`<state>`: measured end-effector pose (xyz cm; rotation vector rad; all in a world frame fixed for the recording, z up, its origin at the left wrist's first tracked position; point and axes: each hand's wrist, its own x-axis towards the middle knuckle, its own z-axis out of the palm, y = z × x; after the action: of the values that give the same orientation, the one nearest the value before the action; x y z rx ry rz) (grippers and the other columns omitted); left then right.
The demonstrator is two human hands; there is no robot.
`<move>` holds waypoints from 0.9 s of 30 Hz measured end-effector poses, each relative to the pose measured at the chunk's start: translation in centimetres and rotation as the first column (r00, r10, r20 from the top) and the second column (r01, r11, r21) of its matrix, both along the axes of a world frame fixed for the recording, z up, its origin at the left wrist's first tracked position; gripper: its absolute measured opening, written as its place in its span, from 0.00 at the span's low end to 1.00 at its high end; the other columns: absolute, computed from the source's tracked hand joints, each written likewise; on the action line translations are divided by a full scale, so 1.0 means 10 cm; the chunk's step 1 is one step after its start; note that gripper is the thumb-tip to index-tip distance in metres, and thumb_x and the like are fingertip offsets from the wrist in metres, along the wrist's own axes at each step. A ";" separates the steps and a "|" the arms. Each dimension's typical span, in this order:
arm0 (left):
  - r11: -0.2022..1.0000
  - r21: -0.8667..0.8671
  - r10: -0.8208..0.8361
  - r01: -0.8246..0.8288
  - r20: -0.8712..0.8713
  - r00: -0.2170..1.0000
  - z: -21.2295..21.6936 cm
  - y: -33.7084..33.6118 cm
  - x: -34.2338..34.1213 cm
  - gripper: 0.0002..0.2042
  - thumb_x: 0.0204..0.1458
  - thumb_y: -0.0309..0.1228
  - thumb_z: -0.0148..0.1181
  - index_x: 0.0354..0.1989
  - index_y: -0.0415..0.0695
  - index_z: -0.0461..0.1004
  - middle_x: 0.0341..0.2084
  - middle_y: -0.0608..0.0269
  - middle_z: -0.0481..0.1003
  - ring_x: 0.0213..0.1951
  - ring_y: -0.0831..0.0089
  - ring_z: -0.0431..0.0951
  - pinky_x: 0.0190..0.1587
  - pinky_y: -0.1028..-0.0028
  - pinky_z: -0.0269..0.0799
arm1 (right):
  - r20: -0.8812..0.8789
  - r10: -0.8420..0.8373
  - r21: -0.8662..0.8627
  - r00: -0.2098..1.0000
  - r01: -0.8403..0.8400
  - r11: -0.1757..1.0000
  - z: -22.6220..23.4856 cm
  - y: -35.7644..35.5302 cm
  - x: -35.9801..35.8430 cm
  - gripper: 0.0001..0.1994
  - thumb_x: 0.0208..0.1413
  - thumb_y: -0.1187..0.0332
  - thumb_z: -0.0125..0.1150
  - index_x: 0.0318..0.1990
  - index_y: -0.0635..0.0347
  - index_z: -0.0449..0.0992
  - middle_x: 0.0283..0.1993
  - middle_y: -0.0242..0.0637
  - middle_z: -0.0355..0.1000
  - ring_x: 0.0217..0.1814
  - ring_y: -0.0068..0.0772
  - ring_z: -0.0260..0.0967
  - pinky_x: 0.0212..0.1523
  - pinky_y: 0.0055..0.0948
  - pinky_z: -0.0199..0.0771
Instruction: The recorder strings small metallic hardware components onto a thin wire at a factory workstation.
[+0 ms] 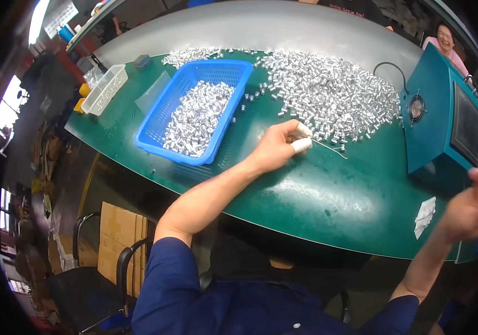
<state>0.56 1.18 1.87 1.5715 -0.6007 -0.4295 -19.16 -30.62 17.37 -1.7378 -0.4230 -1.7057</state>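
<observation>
My left hand (280, 146) rests on the green table mat (317, 195), fingers closed on a thin metal wire (331, 149) that points right. White tape wraps its fingertips. It sits at the near edge of a large heap of small silver metal pieces (331, 95). A blue plastic basket (161, 142) to the left holds more of these silver pieces (197, 120). My right hand (472, 207) is raised at the far right, beside a teal machine (434, 134); its fingers are partly out of view and I see nothing in it.
A white mesh tray (104, 89) and a clear bag (152, 92) lie at the table's left. Small white tags (425, 215) lie near the front right edge. A black cable (390, 68) runs to the machine. Another person (445, 42) sits behind it. Chairs and cardboard stand below left.
</observation>
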 end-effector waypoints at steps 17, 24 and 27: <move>0.991 0.024 -0.127 0.130 -0.096 0.987 0.02 -0.08 -0.03 0.09 0.58 0.30 0.64 0.45 0.43 0.76 0.34 0.67 0.78 0.35 0.80 0.77 0.32 0.77 0.73 | -0.753 0.208 -0.098 0.625 -0.418 0.903 -1.62 0.69 0.81 0.19 0.53 0.78 0.68 0.53 0.65 0.75 0.35 0.43 0.78 0.31 0.36 0.78 0.31 0.29 0.77; 0.985 -0.009 -0.174 0.174 -0.080 0.982 0.02 -0.14 0.00 0.08 0.59 0.30 0.63 0.44 0.42 0.76 0.33 0.65 0.78 0.36 0.80 0.77 0.36 0.76 0.74 | -0.606 0.317 0.086 0.729 -0.337 0.938 -1.61 0.53 0.82 0.38 0.55 0.74 0.66 0.72 0.65 0.54 0.57 0.45 0.73 0.47 0.36 0.76 0.37 0.25 0.77; 0.985 -0.010 -0.173 0.173 -0.086 0.981 0.00 -0.12 0.01 0.08 0.59 0.29 0.63 0.43 0.40 0.76 0.34 0.64 0.79 0.36 0.79 0.78 0.40 0.75 0.74 | -0.569 0.104 0.026 0.816 -0.108 0.994 -1.34 0.21 0.78 0.36 0.65 0.68 0.56 0.75 0.64 0.43 0.66 0.46 0.66 0.51 0.34 0.74 0.45 0.23 0.73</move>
<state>0.61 -0.06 1.85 1.4957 -0.6734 -0.6237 -11.36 -28.53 3.99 -2.0776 -0.2421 -1.0246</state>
